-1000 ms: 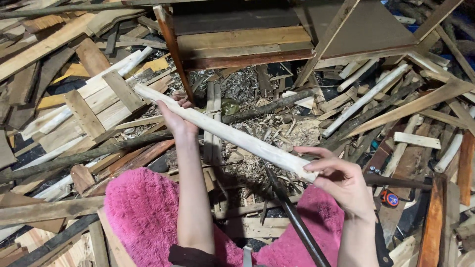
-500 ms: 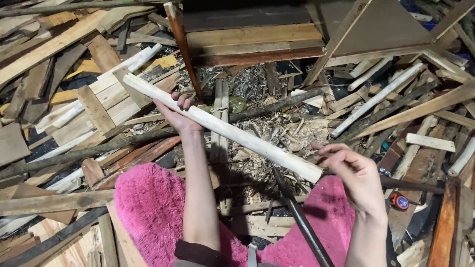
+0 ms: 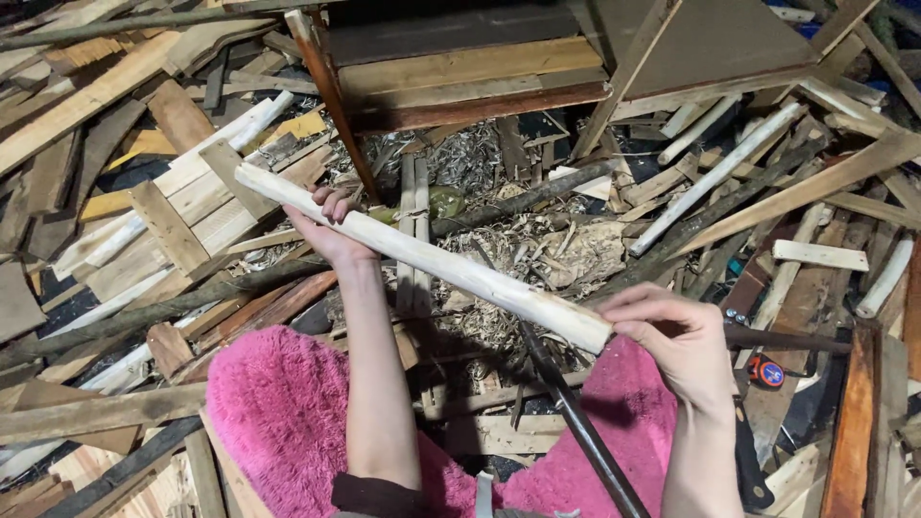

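A long pale peeled wooden stick (image 3: 432,261) stretches from upper left to lower right in front of me. My left hand (image 3: 331,230) grips it near its far end, fingers curled over the top. My right hand (image 3: 676,341) closes around its near end. A dark metal rod (image 3: 576,427) runs down from under the stick between my knees, which are covered in fuzzy pink fabric (image 3: 278,412).
Scrap planks, slats and branches lie piled all around, with wood shavings (image 3: 537,245) in the middle. A dark wooden frame (image 3: 460,82) stands at the back. Other peeled sticks (image 3: 720,177) lie at right. An orange tape measure (image 3: 765,370) and a black-handled tool (image 3: 753,475) sit by my right wrist.
The stick's far end has shifted slightly left and up in both hands. My right hand has turned its grip around the near end.
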